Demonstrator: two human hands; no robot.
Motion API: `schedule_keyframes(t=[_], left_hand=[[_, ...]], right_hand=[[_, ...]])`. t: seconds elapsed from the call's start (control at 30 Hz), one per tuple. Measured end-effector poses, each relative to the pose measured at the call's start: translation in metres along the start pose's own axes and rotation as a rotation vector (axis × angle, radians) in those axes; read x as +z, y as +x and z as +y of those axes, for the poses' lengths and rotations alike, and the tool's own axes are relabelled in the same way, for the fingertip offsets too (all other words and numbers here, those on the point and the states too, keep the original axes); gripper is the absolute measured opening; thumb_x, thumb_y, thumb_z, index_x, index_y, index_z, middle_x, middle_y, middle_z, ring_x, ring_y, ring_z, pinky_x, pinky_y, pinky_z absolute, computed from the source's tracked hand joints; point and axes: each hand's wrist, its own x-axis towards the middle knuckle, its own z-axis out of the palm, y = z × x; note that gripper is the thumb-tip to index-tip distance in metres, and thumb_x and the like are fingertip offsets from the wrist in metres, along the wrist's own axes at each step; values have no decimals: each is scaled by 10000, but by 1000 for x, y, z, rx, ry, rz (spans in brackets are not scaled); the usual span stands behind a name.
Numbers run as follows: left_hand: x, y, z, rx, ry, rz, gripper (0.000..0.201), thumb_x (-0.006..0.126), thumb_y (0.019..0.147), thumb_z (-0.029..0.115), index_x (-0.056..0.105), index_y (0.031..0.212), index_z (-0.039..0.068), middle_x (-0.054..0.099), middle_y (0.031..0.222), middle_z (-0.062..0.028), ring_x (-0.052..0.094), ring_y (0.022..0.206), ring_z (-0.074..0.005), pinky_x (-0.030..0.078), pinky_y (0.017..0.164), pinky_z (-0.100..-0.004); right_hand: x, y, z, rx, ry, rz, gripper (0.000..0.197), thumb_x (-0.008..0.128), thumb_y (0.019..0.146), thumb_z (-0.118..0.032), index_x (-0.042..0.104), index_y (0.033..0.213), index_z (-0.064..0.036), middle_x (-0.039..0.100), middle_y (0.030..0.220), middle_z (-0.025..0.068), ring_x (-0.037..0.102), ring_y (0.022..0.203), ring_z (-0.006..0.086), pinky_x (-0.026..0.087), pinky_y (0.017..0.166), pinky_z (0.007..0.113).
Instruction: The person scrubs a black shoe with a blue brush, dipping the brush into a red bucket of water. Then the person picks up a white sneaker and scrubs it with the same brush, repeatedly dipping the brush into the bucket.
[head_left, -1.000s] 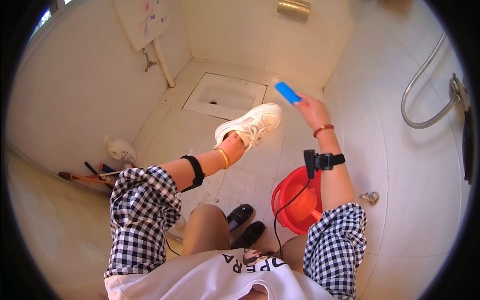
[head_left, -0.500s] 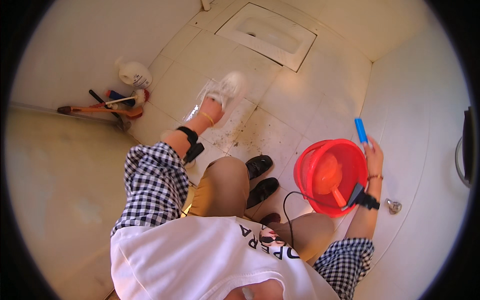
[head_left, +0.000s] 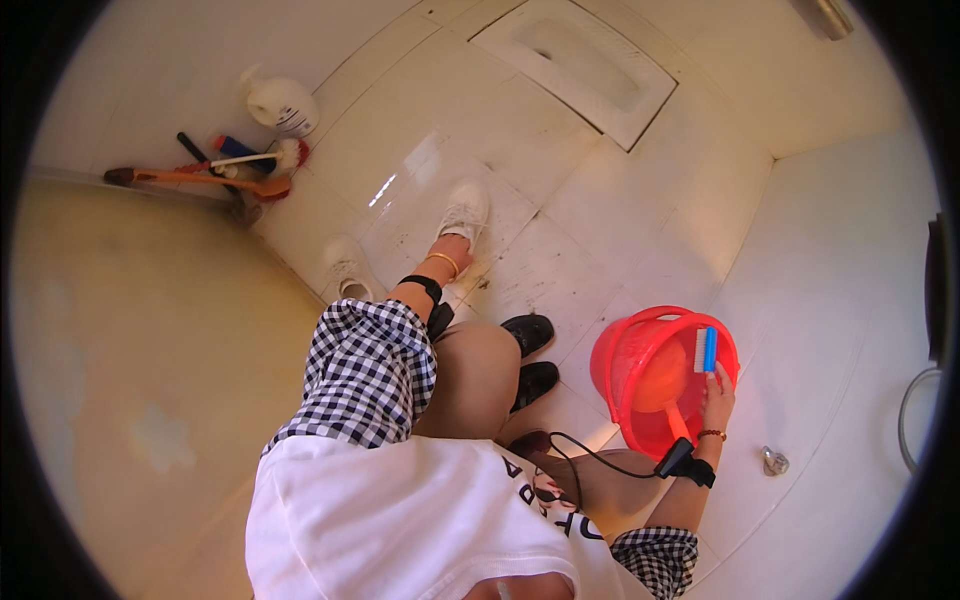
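My left hand point(head_left: 456, 249) is closed on the heel end of a white lace-up shoe point(head_left: 466, 206), its toe pointing away from me, at the tiled floor. A second white shoe point(head_left: 345, 262) stands to the left, beside my left forearm. At the right, my right hand point(head_left: 717, 398) grips a blue scrub brush point(head_left: 710, 349) with pale bristles turned to the left, held over a red bucket point(head_left: 608, 362). Inside the bucket is an orange dipper point(head_left: 657, 372) with its handle toward me. The fingers on the shoe are partly hidden.
A white squat toilet point(head_left: 590, 68) is set in the floor ahead. By the left wall lie a white jug point(head_left: 283, 106) and several long-handled brushes point(head_left: 225, 178). Dark dirt point(head_left: 530, 287) marks the tiles near my black shoes point(head_left: 528, 334). A metal fitting point(head_left: 773, 461) is at the right.
My left hand has brought the white shoe nearer and down toward the floor. My right hand has moved the blue brush from beside the bucket to over it. The view has shifted.
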Motion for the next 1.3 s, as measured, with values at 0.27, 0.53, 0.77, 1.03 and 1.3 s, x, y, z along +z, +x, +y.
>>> schedule_keyframes(t=[0.27, 0.53, 0.77, 1.03, 1.3], left_hand=[[12, -99, -56, -1187, -519, 786, 464, 421, 861, 387, 617, 892, -33, 604, 888, -266, 568, 815, -449, 448, 707, -460], [51, -107, -114, -1567, -1354, 743, 555, 364, 898, 497, 579, 1120, 36, 620, 1085, -157, 579, 983, -322, 459, 839, -390], [105, -115, -183, -404, -1925, 507, 399, 403, 912, 414, 563, 1084, 91, 627, 1015, -93, 587, 924, -228, 476, 781, -315], [-5, 12, -118, -732, -2407, 967, 230, 583, 856, 203, 580, 1030, 52, 621, 1002, -93, 566, 959, -270, 460, 858, -412], [-136, 25, 9, 163, -2905, 386, 313, 546, 863, 327, 597, 1080, 109, 619, 1070, -55, 540, 1008, -226, 422, 887, -389]], right_hand=[[0, 15, 20, 64, -5, 64, 339, 582, 880, -214, 573, 1206, -121, 454, 616, -55, 362, 467, 29, 269, 393, 170], [7, 31, 43, 21, -28, 21, 346, 576, 875, -180, 567, 1208, -89, 508, 681, -39, 385, 496, 34, 287, 414, 173], [2, 21, 37, -44, 58, 77, 352, 570, 882, -161, 544, 1220, -67, 470, 673, -54, 373, 503, 25, 284, 430, 169], [110, 14, -74, -233, 372, 2, 343, 540, 906, -186, 518, 1231, -77, 415, 660, -63, 319, 490, 15, 245, 410, 168], [246, -1, -154, -41, 659, -280, 435, 547, 899, -264, 441, 1293, -114, 431, 663, -39, 327, 467, 27, 238, 392, 174]])
